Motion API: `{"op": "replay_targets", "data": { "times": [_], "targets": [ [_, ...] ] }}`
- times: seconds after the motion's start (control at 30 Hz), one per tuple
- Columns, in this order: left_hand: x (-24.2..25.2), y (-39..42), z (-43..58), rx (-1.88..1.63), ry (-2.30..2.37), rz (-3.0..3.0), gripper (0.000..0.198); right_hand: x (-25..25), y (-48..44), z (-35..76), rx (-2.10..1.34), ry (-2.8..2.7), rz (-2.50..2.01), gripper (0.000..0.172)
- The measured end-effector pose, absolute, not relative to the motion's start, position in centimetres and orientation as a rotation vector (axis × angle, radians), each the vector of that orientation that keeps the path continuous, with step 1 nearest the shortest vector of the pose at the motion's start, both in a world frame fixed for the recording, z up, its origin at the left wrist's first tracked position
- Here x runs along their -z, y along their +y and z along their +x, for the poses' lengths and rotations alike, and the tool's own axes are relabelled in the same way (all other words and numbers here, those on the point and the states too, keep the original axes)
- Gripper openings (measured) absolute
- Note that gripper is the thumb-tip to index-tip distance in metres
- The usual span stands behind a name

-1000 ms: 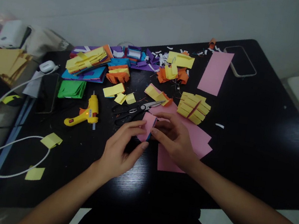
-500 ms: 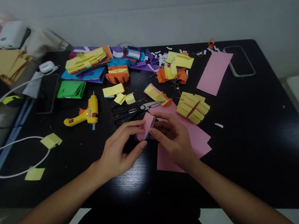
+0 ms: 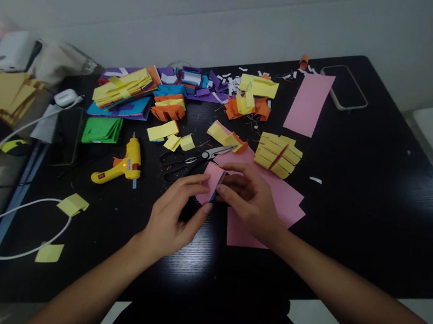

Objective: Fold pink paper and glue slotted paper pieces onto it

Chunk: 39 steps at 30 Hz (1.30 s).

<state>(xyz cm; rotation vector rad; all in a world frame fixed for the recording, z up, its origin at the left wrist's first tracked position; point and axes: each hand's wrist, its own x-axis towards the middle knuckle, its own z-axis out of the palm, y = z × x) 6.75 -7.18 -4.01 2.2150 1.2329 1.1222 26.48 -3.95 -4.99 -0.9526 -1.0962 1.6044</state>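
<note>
Between my two hands is a small folded piece of pink paper (image 3: pixel 210 183) with a blue layer showing along its right edge. My left hand (image 3: pixel 177 216) grips it from the left, fingers on its face and thumb at its lower corner. At its right edge, the thumb and fingers of my right hand (image 3: pixel 250 197) pinch it; the fingertips behind are partly hidden. Larger pink sheets (image 3: pixel 243 226) lie flat under and beside my right hand. Just beyond the folded paper rest black-handled scissors (image 3: pixel 201 157), blades pointing up and right.
A yellow glue gun (image 3: pixel 123 164) lies to the left, near green paper pieces (image 3: pixel 102 129) and a looping white cable (image 3: pixel 6 258). Slit yellow paper (image 3: pixel 278 155), a pink sheet (image 3: pixel 308 104) and a phone (image 3: pixel 345 88) are on the right. Stacked coloured papers (image 3: pixel 123 87) and scraps line the back.
The folded pink paper has tilted slightly, so its pink face shows a little wider. Both hands keep nearly the same hold. The whole view has shifted very slightly.
</note>
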Motion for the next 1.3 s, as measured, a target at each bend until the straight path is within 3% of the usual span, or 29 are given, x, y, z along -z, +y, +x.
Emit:
{"op": "replay_targets", "data": {
  "times": [0.3,0.77,1.2,1.3],
  "targets": [
    [4.2,-7.2,6.9,-1.1,1.195,2.256,0.028,5.3,-4.3,26.2,-1.564,-1.125,-0.965,0.043],
    [3.8,-7.2,6.8,-1.142,1.262,2.13,0.017,4.8,-5.0,26.3,-1.326,-1.396,-0.961,0.039],
    [2.9,-8.0,6.6,-1.101,1.432,2.284,0.028,5.0,-5.3,26.0,-1.175,-1.528,-0.938,0.029],
    [2.6,-8.1,6.5,-1.089,1.45,2.164,0.031,5.1,-5.4,26.0,-1.117,-1.6,-0.918,0.034]
  ]
}}
